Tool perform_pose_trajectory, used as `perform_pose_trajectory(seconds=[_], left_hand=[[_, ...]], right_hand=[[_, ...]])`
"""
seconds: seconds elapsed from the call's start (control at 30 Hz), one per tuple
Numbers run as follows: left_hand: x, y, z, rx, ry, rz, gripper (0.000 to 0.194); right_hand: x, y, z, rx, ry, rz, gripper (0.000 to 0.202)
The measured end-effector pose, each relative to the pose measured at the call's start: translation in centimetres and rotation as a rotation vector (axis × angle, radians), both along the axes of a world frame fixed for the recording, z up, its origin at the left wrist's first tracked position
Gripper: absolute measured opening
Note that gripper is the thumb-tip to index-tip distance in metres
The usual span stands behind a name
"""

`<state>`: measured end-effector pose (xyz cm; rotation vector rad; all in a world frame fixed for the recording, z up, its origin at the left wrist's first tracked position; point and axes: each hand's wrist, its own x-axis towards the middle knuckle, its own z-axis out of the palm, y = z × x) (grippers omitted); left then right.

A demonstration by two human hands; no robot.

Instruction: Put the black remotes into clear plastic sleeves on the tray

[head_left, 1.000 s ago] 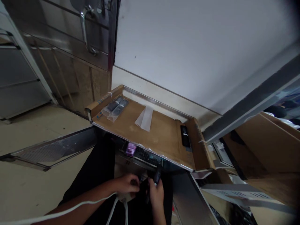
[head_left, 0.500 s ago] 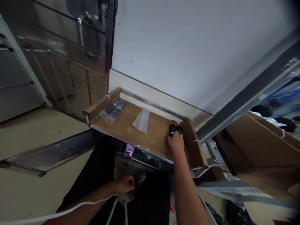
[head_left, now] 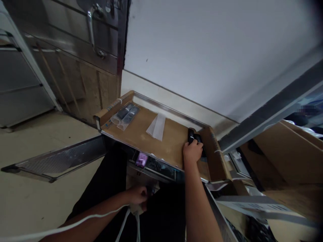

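At the right end of the cardboard-lined tray (head_left: pixel 174 148), my right hand (head_left: pixel 193 151) is closed on a black oblong object (head_left: pixel 198 137). Another black oblong object (head_left: pixel 191 135) with a small pale mark lies close against it, at my fingertips. My palm and fingers hide the lower parts of both. Down by my lap, my left hand (head_left: pixel 138 195) has its fingers curled; what they hold, if anything, is hidden. Two white translucent sleeves (head_left: pixel 156 127) lie overlapping mid-tray. Dark objects in clear plastic sleeves (head_left: pixel 125 115) rest side by side at the tray's left end.
An open drawer (head_left: pixel 161 169) under the tray holds a purple item (head_left: pixel 141 159). White cords (head_left: pixel 101 215) cross my left forearm. A folded metal frame (head_left: pixel 58 161) juts out at left. Cardboard boxes (head_left: pixel 285 151) stand at right, and a white wall (head_left: pixel 196 60) rises behind.
My right hand has shifted its grip on the black objects, which now sit less evenly side by side. My left hand stays curled by my lap. The view has swung slightly.
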<state>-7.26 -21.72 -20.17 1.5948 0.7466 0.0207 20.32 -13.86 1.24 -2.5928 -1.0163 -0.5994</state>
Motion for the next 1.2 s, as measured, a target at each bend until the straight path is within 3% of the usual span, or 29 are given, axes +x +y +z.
perform_pose_trajectory(seconds=[0.23, 0.57, 0.67, 0.87, 1.03, 1.2], left_hand=[[0.0, 0.0, 0.9, 0.186, 0.133, -0.035, 0.009], [-0.3, 0.1, 0.4, 0.201, 0.101, -0.012, 0.008], [-0.2, 0.2, 0.4, 0.222, 0.164, -0.070, 0.011], [-0.1, 0.2, 0.6, 0.255, 0.226, -0.131, 0.017], [0.0, 0.2, 1.3, 0.290, 0.231, -0.151, 0.014], [-0.2, 0.3, 2.7, 0.310, 0.265, -0.141, 0.015]], right_hand=[[-0.3, -1.3, -0.3, 0.011, -0.012, -0.021, 0.036], [-0.5, -1.2, -0.2, 0.106, -0.021, -0.115, 0.034], [-0.4, -1.3, -0.2, 0.150, -0.005, -0.097, 0.034], [0.2, -0.9, -0.4, 0.217, 0.006, 0.073, 0.034], [0.2, -0.4, -0.8, -0.055, 0.180, 0.414, 0.023], [0.7, -0.3, -1.2, -0.008, 0.204, 0.391, 0.023]])
